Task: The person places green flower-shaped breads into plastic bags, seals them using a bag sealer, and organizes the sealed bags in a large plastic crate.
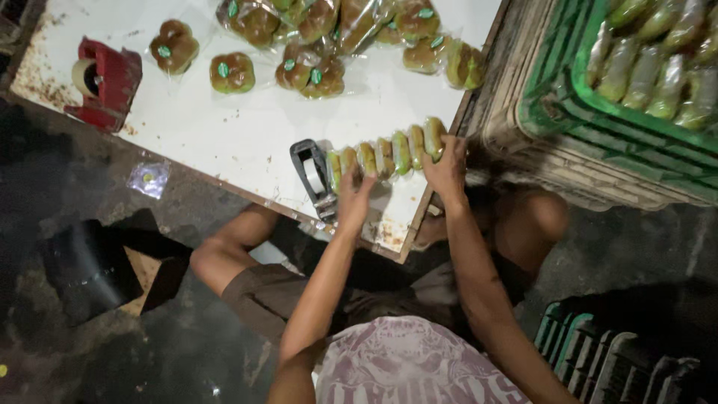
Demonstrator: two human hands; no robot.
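A row of several wrapped brown buns stands on edge near the front of the low white table. My left hand presses against the row's left end. My right hand grips the right end, so the row is squeezed between both hands. A black tape dispenser sits just left of the row, beside my left hand.
Loose wrapped buns lie scattered across the far side of the table. A red tape dispenser sits at the left edge. Green crates of packed buns stand at right, on beige crates. My knees are under the table.
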